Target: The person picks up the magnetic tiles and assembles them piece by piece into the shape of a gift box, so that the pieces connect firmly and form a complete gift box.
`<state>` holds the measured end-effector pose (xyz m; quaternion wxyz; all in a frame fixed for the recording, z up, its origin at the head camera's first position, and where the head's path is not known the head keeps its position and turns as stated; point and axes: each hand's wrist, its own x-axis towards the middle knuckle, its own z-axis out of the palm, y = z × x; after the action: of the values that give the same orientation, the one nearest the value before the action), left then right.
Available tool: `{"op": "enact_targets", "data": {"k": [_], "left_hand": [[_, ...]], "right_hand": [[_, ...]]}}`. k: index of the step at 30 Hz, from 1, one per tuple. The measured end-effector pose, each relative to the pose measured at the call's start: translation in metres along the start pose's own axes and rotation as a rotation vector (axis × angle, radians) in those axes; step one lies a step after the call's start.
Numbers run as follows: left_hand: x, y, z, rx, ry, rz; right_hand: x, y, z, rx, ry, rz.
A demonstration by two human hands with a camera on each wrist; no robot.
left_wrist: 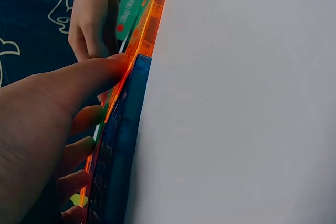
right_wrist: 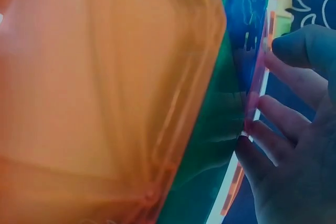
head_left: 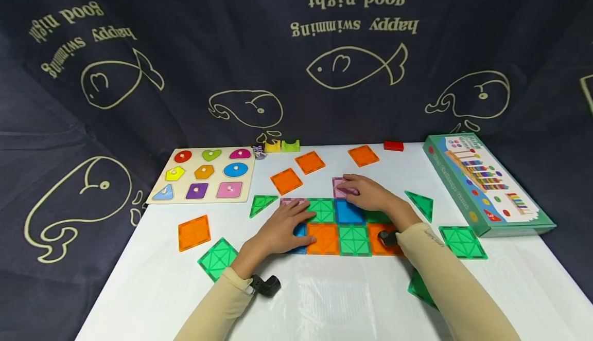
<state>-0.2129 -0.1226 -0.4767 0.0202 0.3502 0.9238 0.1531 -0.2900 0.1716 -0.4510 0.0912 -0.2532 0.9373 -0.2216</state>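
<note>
Translucent magnetic tiles lie joined edge to edge on the white table. The lower row has a blue tile (head_left: 300, 230), an orange tile (head_left: 323, 238), a green tile (head_left: 354, 239) and another orange one. My left hand (head_left: 280, 229) rests with spread fingers over the left end, its thumb on the orange tile; a pink tile (head_left: 287, 201) is partly under its fingers. My right hand (head_left: 372, 196) touches a second pink tile (head_left: 339, 192), which stands above a blue tile (head_left: 349, 212) in the upper row. In the right wrist view its thumb (right_wrist: 294, 48) is apart from the other fingers.
Loose orange tiles (head_left: 286, 181) and green tiles (head_left: 463, 241) lie around the group. A shape puzzle board (head_left: 215, 173) is at the back left, a game box (head_left: 486, 186) at the right. Small blocks (head_left: 290, 146) and a figurine (head_left: 259, 152) stand along the back edge.
</note>
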Motion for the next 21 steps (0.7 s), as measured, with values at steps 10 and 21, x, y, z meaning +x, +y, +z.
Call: {"op": "enact_targets", "data": {"k": [10,21], "left_hand": [[0.0005,0.0027,-0.0016,-0.015,-0.010,0.000],[0.0039,0.0030,-0.0081,-0.047,-0.030,-0.009]], "right_hand": [[-0.0085,-0.0050,0.0004,-0.022,-0.126,0.083],[-0.0094,-0.0054,-0.0006,-0.026,-0.131,0.110]]}}
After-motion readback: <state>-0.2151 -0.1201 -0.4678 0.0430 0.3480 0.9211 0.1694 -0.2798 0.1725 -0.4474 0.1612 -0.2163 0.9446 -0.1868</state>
